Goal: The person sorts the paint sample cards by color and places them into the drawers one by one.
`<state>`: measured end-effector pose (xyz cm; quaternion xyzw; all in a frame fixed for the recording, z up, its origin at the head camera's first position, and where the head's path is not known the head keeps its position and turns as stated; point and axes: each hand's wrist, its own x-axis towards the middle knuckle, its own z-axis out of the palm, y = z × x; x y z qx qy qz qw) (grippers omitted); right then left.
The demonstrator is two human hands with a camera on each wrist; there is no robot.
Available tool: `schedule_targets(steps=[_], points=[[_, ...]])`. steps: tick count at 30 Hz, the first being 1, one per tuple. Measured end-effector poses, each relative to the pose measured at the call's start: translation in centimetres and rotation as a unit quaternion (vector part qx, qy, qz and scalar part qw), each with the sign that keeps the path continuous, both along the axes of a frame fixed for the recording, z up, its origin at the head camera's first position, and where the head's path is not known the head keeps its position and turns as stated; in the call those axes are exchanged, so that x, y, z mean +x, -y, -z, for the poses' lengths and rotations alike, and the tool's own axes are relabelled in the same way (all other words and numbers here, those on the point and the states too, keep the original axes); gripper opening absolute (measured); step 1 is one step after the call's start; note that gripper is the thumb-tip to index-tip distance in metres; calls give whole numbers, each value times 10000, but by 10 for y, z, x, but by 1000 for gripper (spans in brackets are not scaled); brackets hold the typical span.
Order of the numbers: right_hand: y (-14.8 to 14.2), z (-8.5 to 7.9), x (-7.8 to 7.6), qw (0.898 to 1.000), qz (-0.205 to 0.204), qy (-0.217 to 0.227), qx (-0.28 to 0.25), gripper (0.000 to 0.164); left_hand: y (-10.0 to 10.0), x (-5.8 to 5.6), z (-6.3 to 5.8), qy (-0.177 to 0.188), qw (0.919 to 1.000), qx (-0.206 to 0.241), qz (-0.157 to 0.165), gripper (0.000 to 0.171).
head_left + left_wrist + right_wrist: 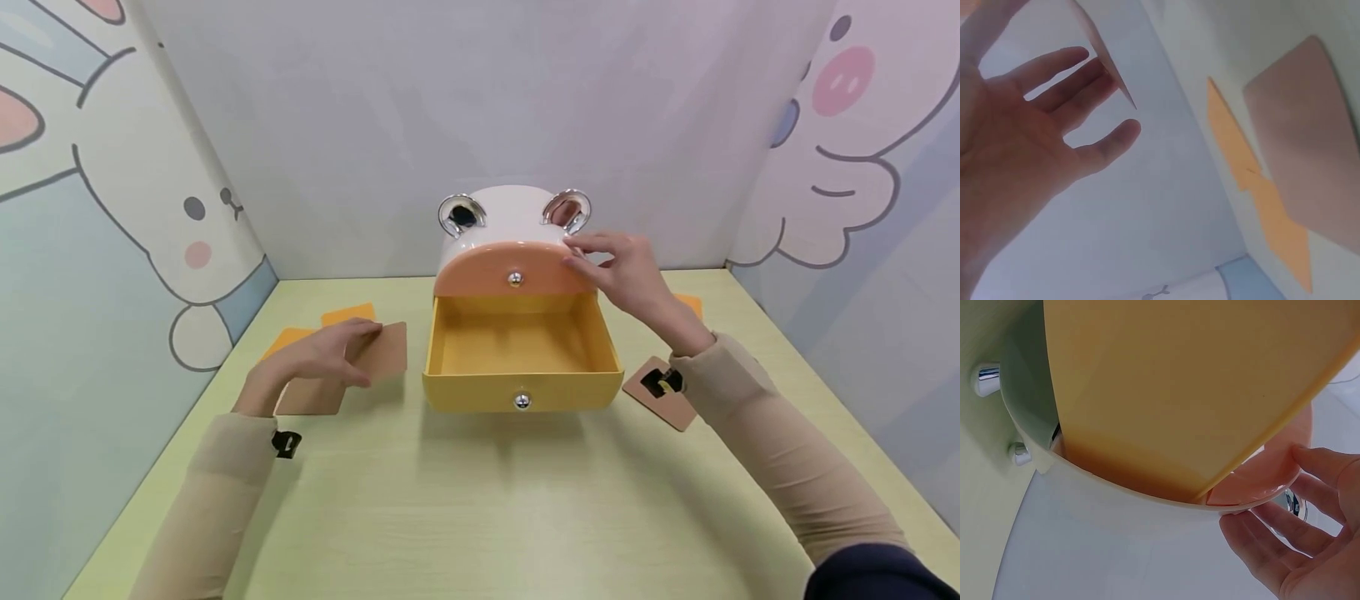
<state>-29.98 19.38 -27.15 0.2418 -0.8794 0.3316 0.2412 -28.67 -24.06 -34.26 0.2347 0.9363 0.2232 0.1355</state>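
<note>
I can see the left hand (pixel 322 354) pinching a brown card (pixel 386 350) up off the table (pixel 517 500), just left of the drawer box (pixel 513 212). It has the card near one edge, I think so that most of it sticks out free. The right hand (pixel 622 271) grips the upper right edge of the box, thumb on the pink front (pixel 480 271) and fingers on the outside wall, maybe to stop the box sliding. The yellow drawer (pixel 472 393) sticks out toward the near side, so its inside is easy to get at. A second brown card (pixel 311 398) lies under the left hand, with orange cards (pixel 348 314) on its far side. A third brown card (pixel 663 406) lies to the right of the drawer, perhaps there to be out of its way.
</note>
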Motion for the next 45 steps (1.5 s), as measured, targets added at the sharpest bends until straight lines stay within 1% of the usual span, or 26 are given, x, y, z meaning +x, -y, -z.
schedule_targets(steps=[5, 7, 13, 18, 21, 23, 26, 30, 37, 45], points=[[-1, 1, 0, 10000, 11, 44, -1, 32, -1, 9, -19, -238, 9994, 148, 189, 85], [-1, 0, 0, 10000, 29, 89, 6, 32, -3, 11, -26, -317, 9991, 181, 215, 84], [-1, 0, 0, 9999, 51, 164, 10, 33, -12, 19, -46, -501, 9974, 336, 395, 76], [-1, 0, 0, 10000, 30, 84, 29, 32, -21, 27, -61, -625, 9952, 471, 596, 72], [-1, 0, 0, 10000, 2, 0, 15, 31, -28, 31, -70, -768, 9930, 526, 728, 71], [-1, -1, 0, 10000, -12, -45, 9, 31, -33, 33, -75, -867, 9915, 564, 788, 68], [-1, -2, -1, 10000, -5, -40, 16, 31, -42, 35, -80, -990, 9891, 628, 887, 59], [-1, -2, -1, 10000, 13, -21, 18, 31, -55, 34, -85, -1084, 9859, 662, 1089, 49], [-1, -1, -2, 10000, 20, -72, 44, 30, -78, 30, -92, -1145, 9825, 519, 1377, 47], [0, -1, -1, 10000, 54, 2, -2, 30, -104, 25, -93, -1126, 9774, 355, 1754, 46]])
